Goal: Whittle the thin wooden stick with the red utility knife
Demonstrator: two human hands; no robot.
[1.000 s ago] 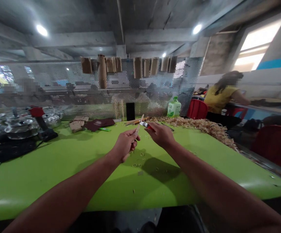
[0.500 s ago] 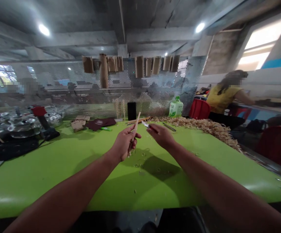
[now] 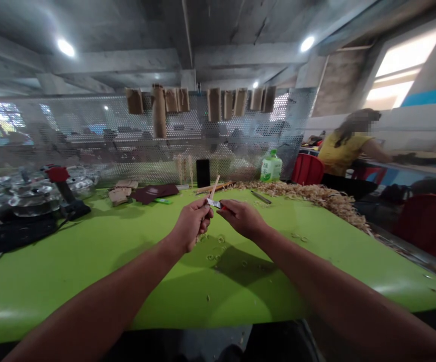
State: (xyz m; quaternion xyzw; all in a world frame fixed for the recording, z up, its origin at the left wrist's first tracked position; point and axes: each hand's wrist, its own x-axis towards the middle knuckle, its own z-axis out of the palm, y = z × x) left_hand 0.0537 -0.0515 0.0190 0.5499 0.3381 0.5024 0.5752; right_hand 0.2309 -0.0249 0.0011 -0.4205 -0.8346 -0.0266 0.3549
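The left hand (image 3: 191, 224) grips a pale wooden stick (image 3: 213, 187), the right hand (image 3: 241, 218) a small knife (image 3: 213, 203), apparently touching it.

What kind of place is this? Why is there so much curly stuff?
It looks like a woodcarving workshop. The right hand holds a knife, the left hand holds a thin wooden stick, and the curly stuff is a pile of wood shavings on the green table.

- a heap of pale wood shavings (image 3: 300, 193) on the green table (image 3: 32, 286);
- a green-capped plastic bottle (image 3: 271, 168) beyond it;
- kraft paper bags (image 3: 213, 104) hanging on a perforated metal screen (image 3: 248, 125);
- a person in a yellow shirt (image 3: 344, 143) past a red chair (image 3: 307, 170)
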